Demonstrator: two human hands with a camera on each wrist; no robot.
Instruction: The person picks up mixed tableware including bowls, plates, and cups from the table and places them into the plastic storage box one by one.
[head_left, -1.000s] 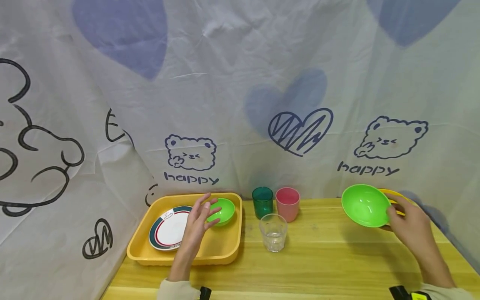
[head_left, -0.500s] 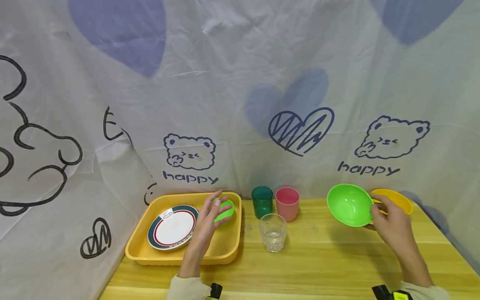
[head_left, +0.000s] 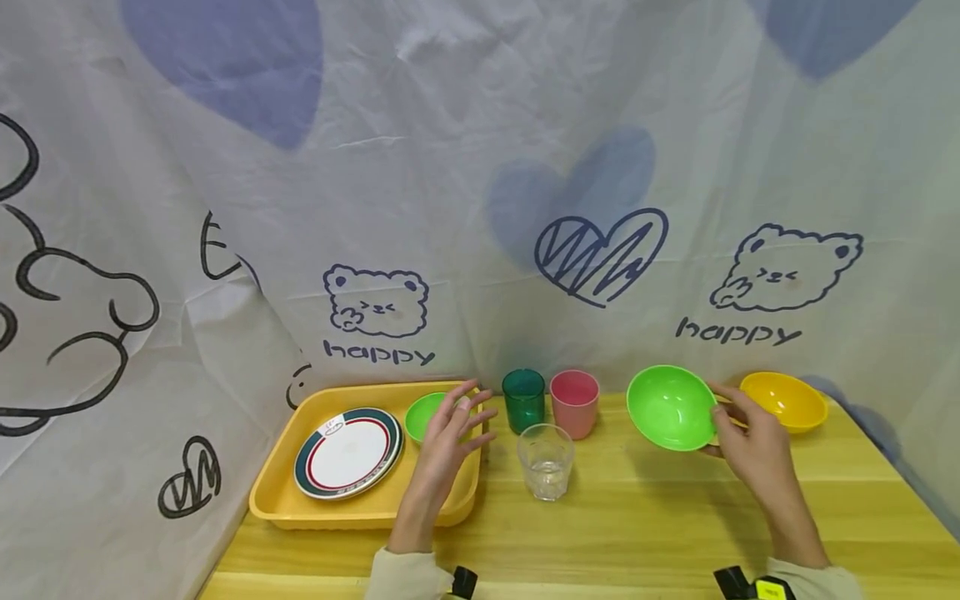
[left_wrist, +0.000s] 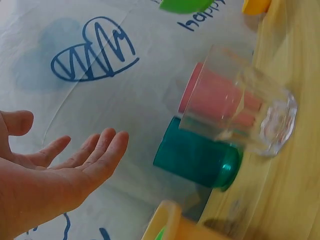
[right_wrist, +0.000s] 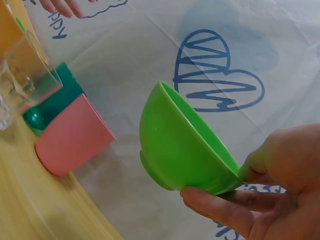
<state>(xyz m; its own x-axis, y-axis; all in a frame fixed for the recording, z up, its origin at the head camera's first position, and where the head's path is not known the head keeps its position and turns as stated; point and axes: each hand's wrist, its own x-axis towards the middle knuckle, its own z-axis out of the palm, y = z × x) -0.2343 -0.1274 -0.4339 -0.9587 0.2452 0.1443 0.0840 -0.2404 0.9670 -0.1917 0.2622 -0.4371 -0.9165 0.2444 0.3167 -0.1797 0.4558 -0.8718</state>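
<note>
A bright green bowl [head_left: 670, 408] is pinched at its right rim by my right hand [head_left: 757, 442]. In the right wrist view the thumb lies at the rim of the bowl [right_wrist: 182, 145] and the fingers sit under its side; it is held above the table. My left hand [head_left: 447, 437] has its fingers spread and holds nothing, over the right side of the yellow tray [head_left: 442, 515]. Behind its fingers a second green bowl [head_left: 422, 414] sits in the tray, partly hidden. White plates with dark green rims [head_left: 348, 454] lie stacked at the tray's left.
Right of the tray stand a dark green cup [head_left: 523, 402], a pink cup [head_left: 575, 405] and, nearer, a clear glass [head_left: 546, 467]. A yellow bowl [head_left: 783, 402] rests at the table's back right. A printed cloth [head_left: 465, 192] hangs behind the table [head_left: 600, 542].
My right hand has carried the green bowl leftward, away from the yellow bowl, which now shows fully. My left hand has shifted right across the tray, uncovering the plates.
</note>
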